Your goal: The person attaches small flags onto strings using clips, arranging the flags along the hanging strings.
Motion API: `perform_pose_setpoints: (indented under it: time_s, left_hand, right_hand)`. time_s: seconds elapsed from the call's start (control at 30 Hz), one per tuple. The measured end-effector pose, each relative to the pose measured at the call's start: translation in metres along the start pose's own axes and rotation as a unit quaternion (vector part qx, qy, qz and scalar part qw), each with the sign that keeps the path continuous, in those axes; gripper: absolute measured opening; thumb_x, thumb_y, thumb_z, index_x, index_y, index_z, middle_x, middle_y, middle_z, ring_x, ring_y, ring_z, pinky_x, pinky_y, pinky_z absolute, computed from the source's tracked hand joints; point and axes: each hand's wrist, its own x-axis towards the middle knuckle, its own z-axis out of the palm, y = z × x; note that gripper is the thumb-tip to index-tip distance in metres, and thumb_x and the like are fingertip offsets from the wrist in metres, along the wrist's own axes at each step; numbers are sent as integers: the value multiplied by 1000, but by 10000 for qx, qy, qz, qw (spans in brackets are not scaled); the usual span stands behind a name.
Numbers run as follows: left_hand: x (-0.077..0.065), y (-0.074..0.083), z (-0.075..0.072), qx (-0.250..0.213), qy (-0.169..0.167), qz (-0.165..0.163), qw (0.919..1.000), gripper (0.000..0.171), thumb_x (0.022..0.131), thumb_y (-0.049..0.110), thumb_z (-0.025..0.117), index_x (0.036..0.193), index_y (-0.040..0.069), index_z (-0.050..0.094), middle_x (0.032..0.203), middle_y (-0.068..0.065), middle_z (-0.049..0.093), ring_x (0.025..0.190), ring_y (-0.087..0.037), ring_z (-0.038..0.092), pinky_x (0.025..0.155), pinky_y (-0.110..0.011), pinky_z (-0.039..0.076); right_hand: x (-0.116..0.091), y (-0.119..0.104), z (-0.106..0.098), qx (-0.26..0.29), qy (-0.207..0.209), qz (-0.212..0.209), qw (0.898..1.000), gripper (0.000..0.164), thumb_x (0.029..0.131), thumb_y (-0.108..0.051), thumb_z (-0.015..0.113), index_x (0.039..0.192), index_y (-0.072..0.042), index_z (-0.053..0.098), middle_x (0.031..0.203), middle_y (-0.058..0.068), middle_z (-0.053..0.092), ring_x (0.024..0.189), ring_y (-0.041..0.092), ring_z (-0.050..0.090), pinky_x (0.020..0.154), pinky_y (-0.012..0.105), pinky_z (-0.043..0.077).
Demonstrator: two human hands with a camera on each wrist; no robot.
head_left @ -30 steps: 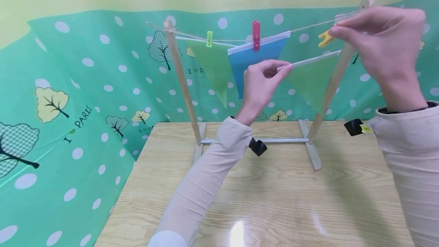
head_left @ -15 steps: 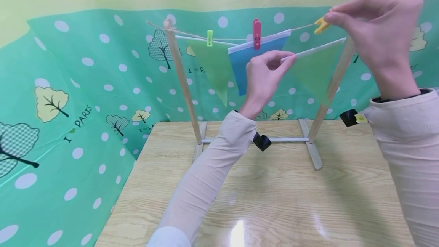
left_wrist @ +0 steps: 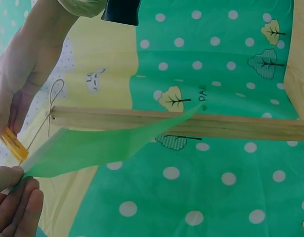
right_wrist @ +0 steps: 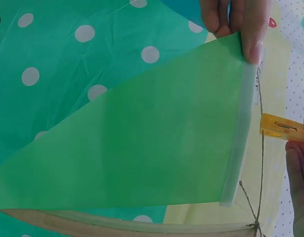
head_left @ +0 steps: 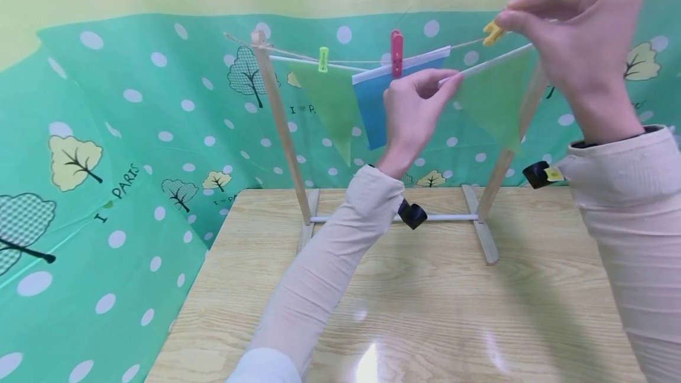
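Observation:
My left hand (head_left: 417,111) pinches the left end of the white top edge of a green triangular pennant (head_left: 495,90), which hangs just below the string (head_left: 470,44). In my right hand (head_left: 590,46) a yellow clothespin (head_left: 493,33) is pinched between thumb and fingers. The right wrist view has the clothespin's tip (right_wrist: 270,125) at the string, apart from the pennant's white edge (right_wrist: 239,138). On the same string a pink clothespin (head_left: 396,54) holds a blue flag (head_left: 372,105), and a lime clothespin (head_left: 323,59) holds another green pennant (head_left: 332,99).
The string runs between two wooden posts (head_left: 282,117) standing on wooden feet (head_left: 485,241). A white bar (head_left: 452,217) joins the posts low down. The stand is on a wood-grain table (head_left: 425,300), before a patterned green and yellow cloth (head_left: 159,105).
My left hand has risen and shifted slightly right with the green pennant, bringing its top edge closer to the string. My right hand has moved up and left, carrying the yellow clothespin to the string.

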Motion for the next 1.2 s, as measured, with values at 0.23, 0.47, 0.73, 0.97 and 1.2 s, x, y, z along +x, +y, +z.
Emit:
perform_pose_setpoints:
  time_s: [0.23, 0.47, 0.73, 0.97, 1.2]
  left_hand:
    - [2, 3, 1, 45, 31, -72, 10000, 20, 92, 21, 73, 106, 8, 77, 88, 0, 76, 75, -6, 68, 68, -17, 53]
    - [3, 6, 1, 74, 33, -62, 9999, 19, 92, 21, 73, 106, 8, 78, 90, 0, 76, 76, -4, 68, 70, -15, 53]
    - [3, 4, 3, 98, 78, -179, 9998, 20, 91, 22, 73, 106, 9, 78, 88, 1, 76, 75, -3, 67, 68, -16, 52]
    - [3, 5, 1, -18, 149, -151, 9998, 19, 91, 20, 74, 106, 9, 78, 88, 0, 77, 76, -6, 69, 69, -16, 53]
    - [3, 9, 2, -32, 135, -190, 9997, 21, 91, 22, 74, 107, 9, 78, 91, 0, 77, 78, -6, 69, 70, -14, 53]
  right_hand:
    - [1, 4, 1, -122, -133, -105, 9998, 18, 78, -19, 86, 86, -4, 80, 80, -17, 74, 70, -8, 67, 68, 10, 47]
    - [1, 7, -1, -172, -228, -138, 9995, 18, 79, -19, 85, 88, -4, 80, 81, -18, 74, 71, -8, 67, 69, 10, 48]
    - [-4, 2, -9, -160, -519, 204, 9983, 16, 80, -16, 84, 91, -4, 80, 76, -28, 69, 72, -8, 66, 71, 10, 45]
    - [-6, -4, -12, -462, -873, 101, 9951, 15, 84, -15, 80, 94, -4, 80, 75, -35, 64, 76, -12, 64, 75, 8, 44]
    - [-6, -1, -12, -637, -1107, 231, 9915, 17, 83, -17, 81, 95, -5, 80, 76, -37, 63, 76, -13, 63, 75, 8, 43]
